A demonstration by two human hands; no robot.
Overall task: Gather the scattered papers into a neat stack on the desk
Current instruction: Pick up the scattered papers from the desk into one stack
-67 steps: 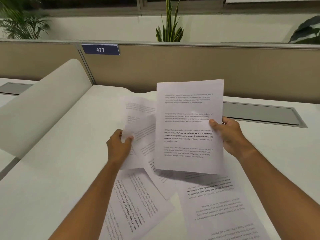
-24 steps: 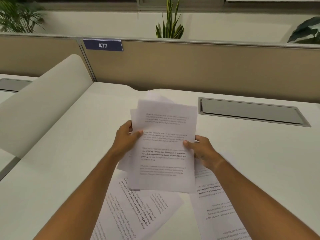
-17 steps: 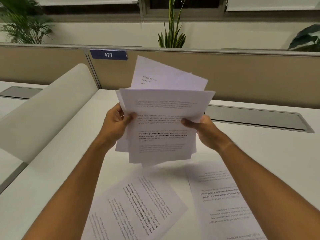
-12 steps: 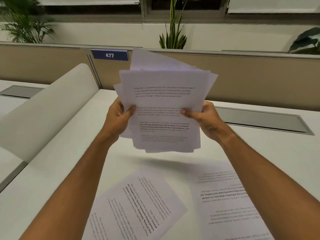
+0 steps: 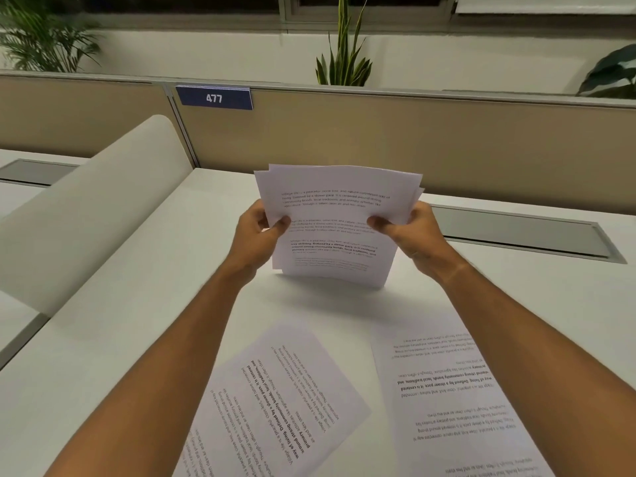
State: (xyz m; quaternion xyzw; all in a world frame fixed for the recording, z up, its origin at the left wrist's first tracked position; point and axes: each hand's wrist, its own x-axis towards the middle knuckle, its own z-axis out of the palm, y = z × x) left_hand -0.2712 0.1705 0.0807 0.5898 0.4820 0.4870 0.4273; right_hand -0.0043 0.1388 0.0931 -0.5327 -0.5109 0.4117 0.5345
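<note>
Both hands hold a bundle of printed white papers (image 5: 335,232) upright, its bottom edge resting on the white desk (image 5: 130,304). My left hand (image 5: 256,232) grips the bundle's left edge and my right hand (image 5: 407,228) grips its right edge, thumbs on the front sheet. The top edges are nearly aligned, with a few corners poking out. Two loose sheets lie flat nearer to me: a tilted sheet (image 5: 278,404) between my forearms and another sheet (image 5: 457,407) under my right forearm, its text upside down.
A beige partition (image 5: 413,139) with a blue "477" sign (image 5: 214,98) closes off the back of the desk. A grey cable tray lid (image 5: 516,232) is set into the desk at right. A curved white divider (image 5: 93,208) rises at left. Plants stand behind the partition.
The bundle has come down from mid-air until its bottom edge sits on the desk, and its sheets are more evenly lined up. Both hands keep their hold on its sides.
</note>
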